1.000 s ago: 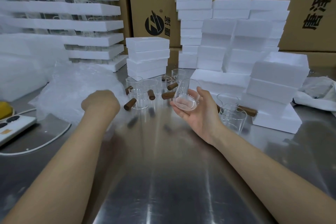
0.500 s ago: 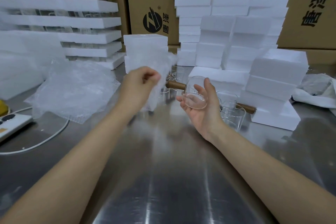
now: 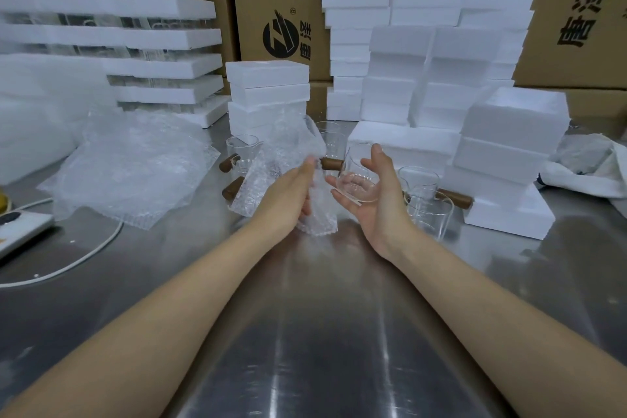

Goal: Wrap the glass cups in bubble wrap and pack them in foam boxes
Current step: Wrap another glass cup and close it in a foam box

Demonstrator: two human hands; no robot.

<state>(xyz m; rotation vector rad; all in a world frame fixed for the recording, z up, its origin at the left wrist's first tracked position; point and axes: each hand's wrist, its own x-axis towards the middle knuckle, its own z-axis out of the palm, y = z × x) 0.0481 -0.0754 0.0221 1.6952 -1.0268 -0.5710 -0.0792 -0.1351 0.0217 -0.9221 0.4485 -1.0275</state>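
My right hand [image 3: 376, 200] cradles a clear glass cup [image 3: 356, 176] with a brown wooden handle, tilted on its side above the steel table. My left hand [image 3: 288, 193] holds a sheet of bubble wrap [image 3: 285, 159] just left of the cup; the sheet hangs down past my fingers. Other glass cups [image 3: 425, 200] with wooden handles stand behind and to the right of my hands, and more stand behind the sheet [image 3: 242, 149]. White foam boxes [image 3: 509, 132] are stacked at the right and back.
A pile of bubble wrap sheets [image 3: 132, 163] lies at the left. A white power strip [image 3: 20, 231] and its cable sit at the left edge. Foam trays holding glassware [image 3: 135, 37] and cardboard cartons [image 3: 281, 10] stand behind. A white cloth [image 3: 590, 163] lies far right.
My left hand took a sheet from the pile at the left and brought it to the right, close to the cup. My right hand kept the cup almost still.
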